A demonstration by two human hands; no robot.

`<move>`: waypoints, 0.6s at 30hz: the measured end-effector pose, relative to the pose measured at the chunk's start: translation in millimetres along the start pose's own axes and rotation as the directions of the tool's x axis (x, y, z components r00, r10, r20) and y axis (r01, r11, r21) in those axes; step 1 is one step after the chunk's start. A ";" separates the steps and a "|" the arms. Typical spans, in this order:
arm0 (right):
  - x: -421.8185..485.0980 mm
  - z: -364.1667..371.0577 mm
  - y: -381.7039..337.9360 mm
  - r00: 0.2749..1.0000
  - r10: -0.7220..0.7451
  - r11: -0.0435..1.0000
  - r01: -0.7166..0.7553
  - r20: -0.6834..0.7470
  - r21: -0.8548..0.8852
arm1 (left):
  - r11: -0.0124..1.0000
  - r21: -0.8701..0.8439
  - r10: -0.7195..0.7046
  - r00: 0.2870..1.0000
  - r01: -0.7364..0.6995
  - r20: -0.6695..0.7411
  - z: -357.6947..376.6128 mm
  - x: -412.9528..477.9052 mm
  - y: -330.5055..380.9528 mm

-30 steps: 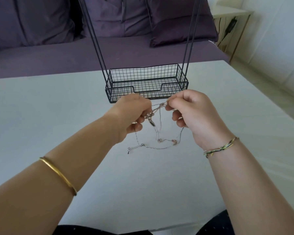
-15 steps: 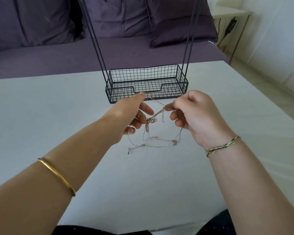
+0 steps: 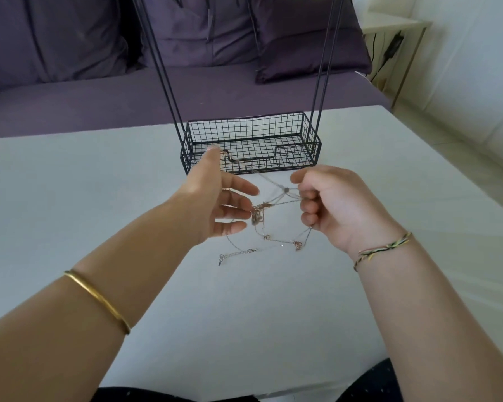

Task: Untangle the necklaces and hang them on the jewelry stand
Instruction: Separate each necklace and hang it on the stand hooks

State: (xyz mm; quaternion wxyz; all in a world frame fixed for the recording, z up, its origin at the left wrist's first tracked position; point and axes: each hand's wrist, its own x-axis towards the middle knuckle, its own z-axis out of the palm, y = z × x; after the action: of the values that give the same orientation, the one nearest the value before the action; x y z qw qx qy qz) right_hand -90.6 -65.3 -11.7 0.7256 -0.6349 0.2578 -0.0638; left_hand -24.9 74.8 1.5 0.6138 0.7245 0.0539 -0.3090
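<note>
Over the white table, seen from the camera on your head, your two hands hold the tangled necklaces up between them. Your left hand pinches one thin chain with its thumb and first finger, and its other three fingers stick out loose. Your right hand has its fingers curled in, and a few strands run into them. A knot of chains hangs between the hands, closer to your left fingers. The lower loops droop down to the table, and one end with a clasp lies flat on it.

The black wire jewelry stand sits just behind your hands. It has a basket at the bottom and thin rods going up out of the picture. You wear a gold bangle on your left wrist and a woven bracelet on your right. A purple sofa is behind the table.
</note>
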 end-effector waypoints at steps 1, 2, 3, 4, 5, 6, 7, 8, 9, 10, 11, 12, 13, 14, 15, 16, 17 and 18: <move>0.0 -0.5 2.2 0.999 -0.042 0.994 0.041 -0.011 -0.099 | 1.000 -0.013 0.003 1.000 -0.003 0.000 -1.6 -0.4 0.3; -0.1 -0.5 4.4 0.996 -0.087 0.977 0.083 -0.013 -0.194 | 1.000 -0.025 0.009 1.000 -0.009 -0.008 -2.6 -0.4 0.5; 0.1 -0.5 6.4 0.993 -0.121 0.957 0.115 -0.008 -0.267 | 0.999 -0.040 0.018 1.000 -0.019 -0.023 -3.8 -0.4 0.7; 0.9 -0.9 8.0 0.990 -0.142 0.942 0.135 -0.003 -0.306 | 0.998 -0.059 0.025 0.999 -0.028 -0.044 -4.7 -0.5 1.0; 2.2 -1.8 9.1 0.987 -0.161 0.933 0.150 -0.005 -0.326 | 0.996 -0.082 0.031 0.997 -0.037 -0.069 -6.2 -0.7 1.5; 3.8 -3.2 9.7 0.983 -0.182 0.922 0.165 -0.016 -0.350 | 0.993 -0.108 0.035 0.995 -0.045 -0.095 -7.9 -0.6 2.1; 5.5 -4.7 10.1 0.978 -0.204 0.909 0.178 -0.031 -0.378 | 0.989 -0.135 0.036 0.992 -0.052 -0.118 -10.3 -0.5 2.5; 7.2 -6.2 10.6 0.974 -0.221 0.899 0.184 -0.049 -0.396 | 0.986 -0.159 0.035 0.990 -0.057 -0.135 -12.7 -0.4 2.9; 8.2 -7.4 10.6 0.971 -0.227 0.899 0.183 -0.067 -0.397 | 0.982 -0.177 0.035 0.989 -0.061 -0.145 -14.9 0.0 3.0; 8.8 -8.6 10.6 0.971 -0.224 0.907 0.177 -0.084 -0.381 | 0.980 -0.189 0.035 0.988 -0.063 -0.149 -16.6 0.3 3.0; 9.0 -9.4 10.2 0.972 -0.214 0.921 0.168 -0.096 -0.351 | 0.979 -0.192 0.036 0.988 -0.064 -0.149 -18.0 0.7 2.8; 9.0 -9.8 9.6 0.975 -0.197 0.939 0.158 -0.102 -0.306 | 0.981 -0.183 0.036 0.988 -0.063 -0.148 -18.7 1.1 2.4; 8.8 -9.9 8.1 0.979 -0.172 0.958 0.142 -0.106 -0.249 | 0.986 -0.156 0.040 0.988 -0.064 -0.151 -19.0 2.1 1.9; 8.5 -9.6 6.5 0.984 -0.139 0.976 0.118 -0.107 -0.180 | 0.992 -0.107 0.051 0.985 -0.069 -0.163 -19.1 3.2 1.3; 8.4 -9.4 5.3 0.989 -0.102 0.990 0.091 -0.105 -0.105 | 0.996 -0.037 0.069 0.981 -0.077 -0.179 -19.4 4.2 0.4; 8.2 -9.3 4.0 0.992 -0.070 0.997 0.067 -0.102 -0.031 | 0.995 0.046 0.093 0.977 -0.085 -0.193 -20.1 5.1 -0.6; 8.4 -9.7 3.2 0.994 -0.046 0.998 0.049 -0.101 0.031 | 0.988 0.125 0.115 0.972 -0.091 -0.203 -20.9 5.7 -1.8; 9.0 -10.2 2.5 0.994 -0.030 0.996 0.039 -0.105 0.078 | 0.978 0.184 0.132 0.969 -0.093 -0.209 -21.5 5.6 -2.6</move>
State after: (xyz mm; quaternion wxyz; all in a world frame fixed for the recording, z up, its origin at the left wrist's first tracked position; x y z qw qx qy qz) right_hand -88.1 -77.7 -17.3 0.7349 -0.6055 0.2811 -0.1194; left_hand -13.4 93.6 -2.4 0.5554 0.8067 0.0533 -0.1949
